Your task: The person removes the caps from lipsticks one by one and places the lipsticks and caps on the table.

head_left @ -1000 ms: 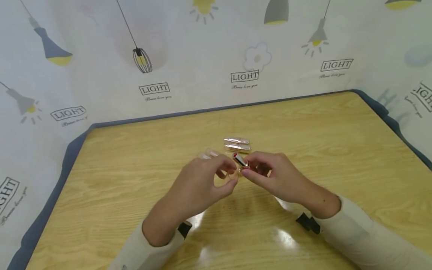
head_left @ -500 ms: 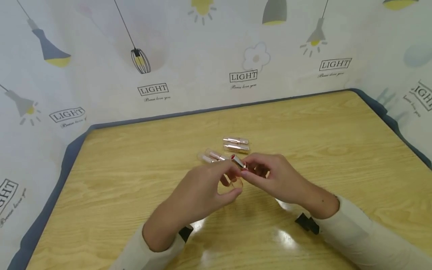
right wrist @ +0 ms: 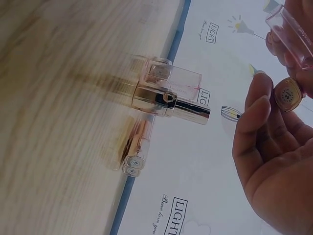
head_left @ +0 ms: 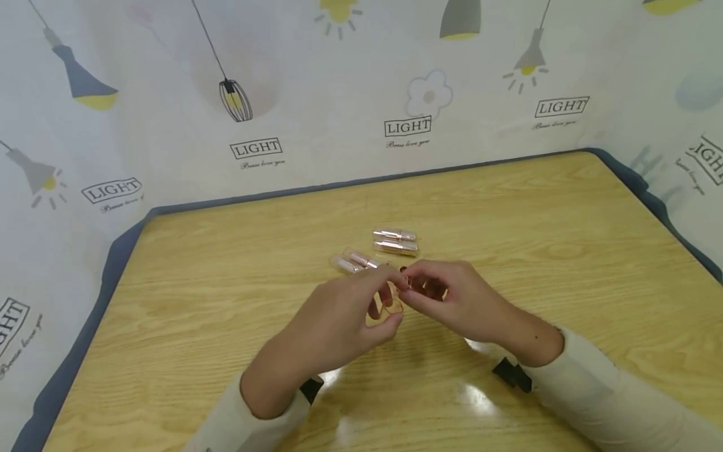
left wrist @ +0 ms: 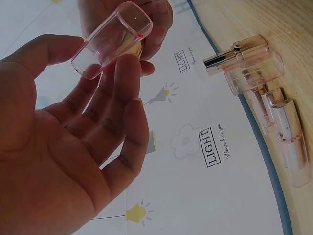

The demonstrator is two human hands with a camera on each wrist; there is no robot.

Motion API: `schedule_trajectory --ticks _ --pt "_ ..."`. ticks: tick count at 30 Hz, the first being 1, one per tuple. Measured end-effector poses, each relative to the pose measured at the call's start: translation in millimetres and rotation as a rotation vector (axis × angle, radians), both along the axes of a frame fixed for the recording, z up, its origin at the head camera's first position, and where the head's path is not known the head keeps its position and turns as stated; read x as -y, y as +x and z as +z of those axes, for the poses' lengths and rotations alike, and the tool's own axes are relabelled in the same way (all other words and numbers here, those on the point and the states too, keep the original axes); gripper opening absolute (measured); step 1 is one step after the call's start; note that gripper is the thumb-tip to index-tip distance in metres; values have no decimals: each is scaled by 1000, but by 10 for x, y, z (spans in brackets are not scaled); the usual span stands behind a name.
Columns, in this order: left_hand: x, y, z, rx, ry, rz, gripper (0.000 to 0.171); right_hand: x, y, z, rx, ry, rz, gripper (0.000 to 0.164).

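My left hand (head_left: 330, 314) pinches a clear pinkish lipstick cap (left wrist: 110, 41) between thumb and fingers. My right hand (head_left: 465, 295) grips a lipstick tube by its lower end, close against the left fingertips. In the right wrist view the tube's gold base (right wrist: 288, 94) shows a round label, and the cap is just above it. Most of the tube is hidden behind fingers in the head view. Beyond the hands, two capped lipsticks (head_left: 395, 242) lie side by side on the table. Two more lipsticks (head_left: 357, 259) lie nearer, partly behind the left hand.
A wooden table (head_left: 226, 282) with a pale grain extends around the hands. Behind it rises a white cloth backdrop (head_left: 333, 88) printed with lamps and words. Its dark blue border (head_left: 271, 194) runs along the table's far edge.
The lipstick's red tip, visible between the hands before, is now hidden as the tube has tilted behind the left fingers. The left hand has shifted slightly right, uncovering the nearer lipsticks.
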State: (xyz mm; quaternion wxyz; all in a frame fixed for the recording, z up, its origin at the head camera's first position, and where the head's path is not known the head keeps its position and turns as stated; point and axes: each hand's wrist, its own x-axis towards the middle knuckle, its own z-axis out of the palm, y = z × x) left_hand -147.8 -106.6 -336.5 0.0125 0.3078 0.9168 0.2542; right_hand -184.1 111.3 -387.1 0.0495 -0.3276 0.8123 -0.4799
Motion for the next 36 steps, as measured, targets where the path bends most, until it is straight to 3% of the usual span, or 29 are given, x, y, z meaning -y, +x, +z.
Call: schedule_trajectory --ticks 8,19,36 --pt "11 18 -4 -10 -11 -25 21 -12 -8 18 -10 11 -32 15" --pt "17 -3 -62 9 -121 -117 12 -38 -24 45 -33 18 -105 10" --pt "-13 -58 -193 149 -253 -107 17 -75 -23 94 -20 4 -108 11"
